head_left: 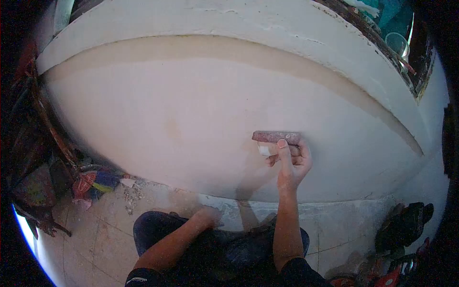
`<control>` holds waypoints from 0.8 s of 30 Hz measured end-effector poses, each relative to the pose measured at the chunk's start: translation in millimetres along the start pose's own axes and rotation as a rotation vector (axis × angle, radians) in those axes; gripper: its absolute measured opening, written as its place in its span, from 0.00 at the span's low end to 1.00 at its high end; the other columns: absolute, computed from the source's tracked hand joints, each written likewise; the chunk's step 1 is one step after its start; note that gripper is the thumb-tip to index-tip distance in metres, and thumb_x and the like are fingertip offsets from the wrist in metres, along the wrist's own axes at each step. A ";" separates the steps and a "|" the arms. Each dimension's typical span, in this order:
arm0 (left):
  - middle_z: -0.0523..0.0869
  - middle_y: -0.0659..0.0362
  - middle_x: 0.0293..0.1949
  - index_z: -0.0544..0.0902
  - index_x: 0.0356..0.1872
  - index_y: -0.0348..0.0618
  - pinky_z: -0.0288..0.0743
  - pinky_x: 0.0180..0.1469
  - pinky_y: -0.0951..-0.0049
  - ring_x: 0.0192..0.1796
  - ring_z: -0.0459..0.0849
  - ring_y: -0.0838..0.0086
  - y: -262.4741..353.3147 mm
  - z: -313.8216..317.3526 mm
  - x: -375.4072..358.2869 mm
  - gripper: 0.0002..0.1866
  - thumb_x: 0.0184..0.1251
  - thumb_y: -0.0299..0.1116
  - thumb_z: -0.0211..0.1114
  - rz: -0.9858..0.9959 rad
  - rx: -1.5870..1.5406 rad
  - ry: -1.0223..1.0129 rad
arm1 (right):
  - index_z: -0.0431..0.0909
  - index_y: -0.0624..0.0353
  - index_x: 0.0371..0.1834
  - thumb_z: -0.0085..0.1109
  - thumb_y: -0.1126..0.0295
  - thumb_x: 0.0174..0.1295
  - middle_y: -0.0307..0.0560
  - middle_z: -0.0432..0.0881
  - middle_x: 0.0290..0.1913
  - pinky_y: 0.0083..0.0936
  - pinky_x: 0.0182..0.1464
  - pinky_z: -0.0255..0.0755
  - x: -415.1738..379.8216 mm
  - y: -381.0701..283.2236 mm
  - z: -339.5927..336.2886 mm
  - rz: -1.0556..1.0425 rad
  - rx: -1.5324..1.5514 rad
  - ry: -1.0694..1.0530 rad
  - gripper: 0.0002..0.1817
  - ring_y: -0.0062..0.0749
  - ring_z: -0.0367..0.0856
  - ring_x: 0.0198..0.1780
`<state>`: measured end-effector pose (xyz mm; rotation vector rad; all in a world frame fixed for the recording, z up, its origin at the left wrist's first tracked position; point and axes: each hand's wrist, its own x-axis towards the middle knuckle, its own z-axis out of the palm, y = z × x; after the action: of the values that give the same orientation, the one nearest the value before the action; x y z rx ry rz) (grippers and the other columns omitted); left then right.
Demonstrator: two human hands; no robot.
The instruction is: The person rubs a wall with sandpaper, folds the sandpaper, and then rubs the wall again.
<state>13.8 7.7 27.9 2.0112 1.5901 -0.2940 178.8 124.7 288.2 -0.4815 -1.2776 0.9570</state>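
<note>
My right hand (295, 160) is closed around a strip of reddish-brown sandpaper (267, 137), with the thumb pressed on its near side. A small white patch shows just below the strip, between it and the fingers; I cannot make out what it is. Hand and sandpaper are up against the broad, off-white curved wall (181, 110), and their shadow falls below. Down by my knee is my left hand (209, 217), dim and blurred. Its fingers do not show clearly, and nothing is plainly in it.
A projecting ledge (191, 21) runs along the top of the wall. Coloured rags or bags (98, 184) lie at the left beside dark clutter. Dark objects (401, 227) stand on the tiled floor (105, 239) at the right. A clear cup (396, 44) sits at the upper right.
</note>
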 end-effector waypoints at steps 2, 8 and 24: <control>0.87 0.46 0.55 0.83 0.57 0.41 0.80 0.59 0.48 0.57 0.86 0.50 -2.0 -2.1 2.4 0.28 0.71 0.56 0.63 0.016 -0.010 -0.035 | 0.80 0.66 0.47 0.72 0.68 0.65 0.46 0.87 0.33 0.23 0.22 0.78 0.4 -2.5 1.2 0.014 0.010 0.007 0.15 0.26 0.83 0.22; 0.88 0.46 0.54 0.85 0.56 0.40 0.80 0.59 0.49 0.56 0.86 0.50 0.0 -1.4 0.9 0.29 0.70 0.57 0.63 -0.006 0.008 -0.014 | 0.80 0.65 0.46 0.72 0.69 0.65 0.47 0.87 0.35 0.23 0.21 0.79 0.3 -4.6 2.5 0.024 0.026 0.010 0.14 0.26 0.84 0.24; 0.87 0.44 0.55 0.69 0.73 0.40 0.80 0.59 0.50 0.57 0.85 0.48 -3.8 13.6 20.5 0.40 0.70 0.57 0.63 -0.024 0.031 -0.079 | 0.78 0.66 0.44 0.69 0.70 0.66 0.48 0.87 0.31 0.21 0.19 0.75 2.5 -6.8 6.3 0.015 -0.022 0.048 0.12 0.24 0.82 0.21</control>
<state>18.1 17.8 5.6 1.9797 1.5706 -0.4049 175.0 121.8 296.5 -0.5295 -1.2438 0.9394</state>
